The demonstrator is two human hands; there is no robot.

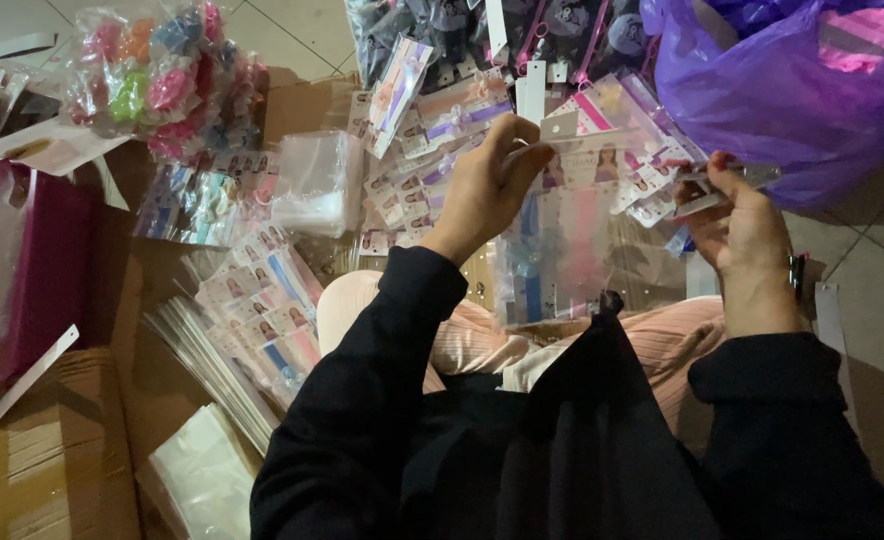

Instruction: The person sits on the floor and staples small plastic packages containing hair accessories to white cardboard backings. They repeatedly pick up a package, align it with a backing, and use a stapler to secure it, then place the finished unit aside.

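Above cardboard, left hand [487, 185] pinches clear sleeve [562, 250] hanging long-axis downward.

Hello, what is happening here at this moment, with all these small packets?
A seated person holds up a clear plastic packet with pink and blue strips inside. The left hand pinches its white header card at the top, and the right hand grips the other upper corner. More carded packets lie spread on cardboard, beside a purple plastic bag and a bag of colourful hair ties.
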